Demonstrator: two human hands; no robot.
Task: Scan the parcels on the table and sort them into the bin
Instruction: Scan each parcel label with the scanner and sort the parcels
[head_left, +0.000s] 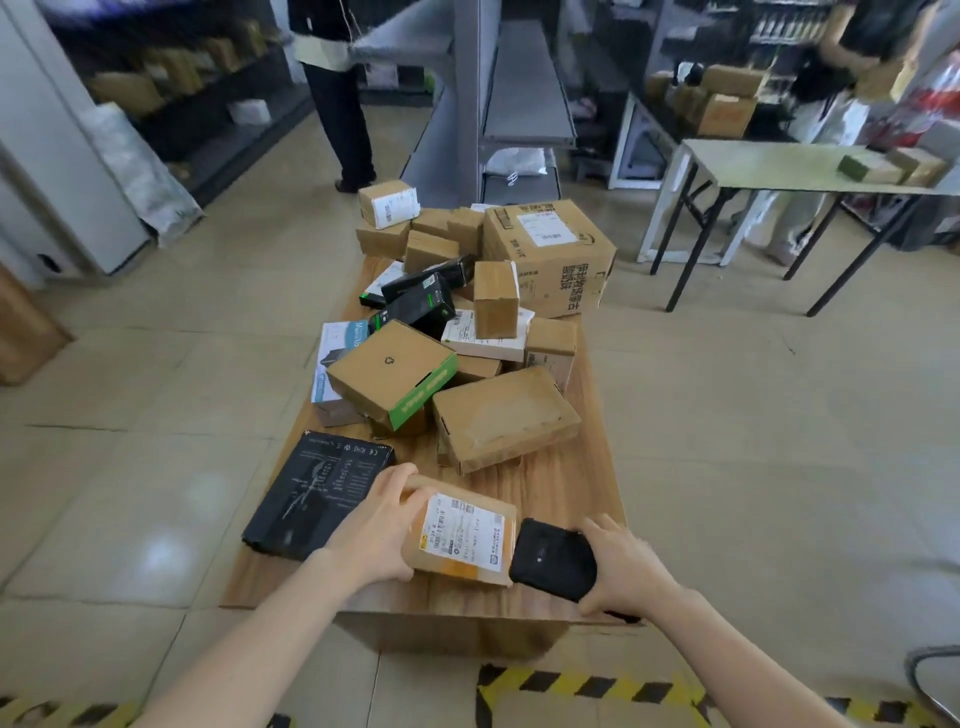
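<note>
Yellow-and-black hazard tape (571, 683) runs across the floor below the near edge of the wooden table (571, 488), and two bare forearms reach over it onto the tabletop. At the table's near edge the left hand (382, 525) grips the left end of a small brown parcel (462, 535), fingers curled over its far corner, with the white shipping label facing up. The right hand (621, 566) is wrapped round a black handheld scanner (553, 558), whose front end sits right against the parcel's right side, near the table's near right corner. A flat black box (317, 493) lies on the table's near left part, just beside the left hand. Toward the middle of the table sit a flat brown box (504, 415) and a tilted brown box with a green edge (389, 371), with more parcels heaped behind them. A large carton (550, 254) stands at the table's far right end. Beyond the far end of the table a person (337, 93) stands by grey shelving.
</note>
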